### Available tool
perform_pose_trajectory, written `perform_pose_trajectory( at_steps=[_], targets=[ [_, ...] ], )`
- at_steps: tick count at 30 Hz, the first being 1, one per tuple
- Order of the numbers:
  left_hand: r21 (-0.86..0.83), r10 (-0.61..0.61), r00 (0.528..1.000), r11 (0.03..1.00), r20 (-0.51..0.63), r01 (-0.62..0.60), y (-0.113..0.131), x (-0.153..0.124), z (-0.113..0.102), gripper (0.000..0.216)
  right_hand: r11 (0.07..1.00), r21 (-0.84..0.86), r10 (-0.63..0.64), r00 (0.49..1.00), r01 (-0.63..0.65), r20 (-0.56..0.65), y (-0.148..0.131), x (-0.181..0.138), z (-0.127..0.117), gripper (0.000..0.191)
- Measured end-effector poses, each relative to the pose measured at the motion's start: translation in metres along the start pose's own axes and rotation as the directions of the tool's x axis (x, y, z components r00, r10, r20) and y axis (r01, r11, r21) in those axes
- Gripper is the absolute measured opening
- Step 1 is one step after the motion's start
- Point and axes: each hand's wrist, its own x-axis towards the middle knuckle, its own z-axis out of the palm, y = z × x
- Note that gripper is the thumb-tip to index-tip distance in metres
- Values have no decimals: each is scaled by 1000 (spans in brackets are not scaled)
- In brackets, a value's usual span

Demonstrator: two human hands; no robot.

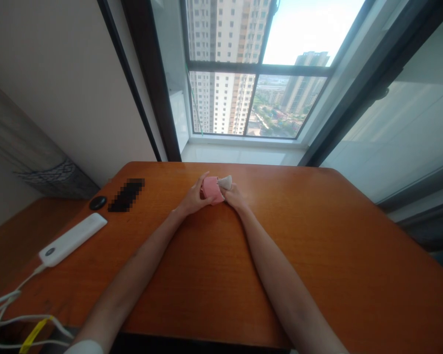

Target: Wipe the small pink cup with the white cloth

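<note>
Near the far edge of the wooden table, my left hand (194,200) grips a small pink object (211,191) between thumb and fingers. It looks like a small cup or container, but its exact kind is too small to tell. My right hand (235,197) is closed on a whitish-grey cloth or tissue (225,182), whose end sticks up above the fingers. The cloth lies against the right side of the pink object, and both hands meet there. Part of the pink object is hidden behind my fingers.
On the left of the table (317,255) lie a white power strip (74,239) with a cable (29,278), a round black object (98,202) and a dark, pixelated item (126,195). A window (260,70) stands beyond the far edge. A curtain (33,142) hangs at left.
</note>
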Motion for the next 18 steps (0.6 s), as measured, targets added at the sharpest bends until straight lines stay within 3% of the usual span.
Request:
perform_pose_trajectory(
  at_steps=[3,9,14,18],
  targets=[
    [-37,19,1000,999,1,-19,-4,-1,4,114,1000,-8,7,1000,-7,-5,2,1,-1,35],
    [146,117,991,981,62,-125,-7,-3,8,150,1000,-21,19,999,-20,-41,7,3,-5,24],
    [227,163,986,960,34,-167,-10,-3,7,129,1000,-17,15,999,-15,-30,3,1,-5,24],
    [165,57,998,985,-20,-53,-4,-2,7,128,1000,-30,0,1000,0,-5,0,0,-3,23]
  ],
)
